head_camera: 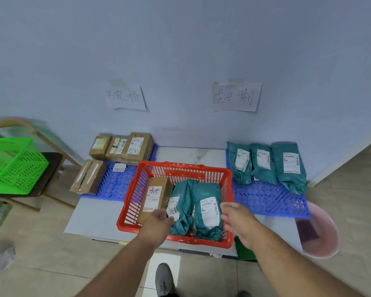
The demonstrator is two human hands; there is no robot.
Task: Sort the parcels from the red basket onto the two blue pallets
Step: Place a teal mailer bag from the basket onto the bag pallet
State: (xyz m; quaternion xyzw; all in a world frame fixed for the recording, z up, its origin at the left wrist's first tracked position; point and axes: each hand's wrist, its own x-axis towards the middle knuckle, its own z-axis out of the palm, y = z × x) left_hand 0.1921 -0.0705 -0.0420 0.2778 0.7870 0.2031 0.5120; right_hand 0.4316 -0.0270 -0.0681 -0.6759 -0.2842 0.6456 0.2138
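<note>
The red basket (180, 166) stands on a white slab between two blue pallets. Inside it lie a brown cardboard box (156, 196) on the left and two teal mailer bags, one in the middle (185, 189) and one on the right (209, 195). My left hand (159, 221) reaches over the basket's near rim, its fingertips at the box's near end beside the middle bag's label. My right hand (237, 219) hovers with fingers spread just right of the right bag. The left pallet (116, 185) carries several cardboard boxes (137, 146). The right pallet (266, 200) carries three teal bags (263, 166).
A green basket (13, 163) sits on a dark wooden stool (51, 166) at the left. A pink bucket (328, 232) stands by the right pallet's near corner. Handwritten paper signs (125, 97) (236, 97) hang on the wall above each pallet. My shoe (164, 277) is below the basket.
</note>
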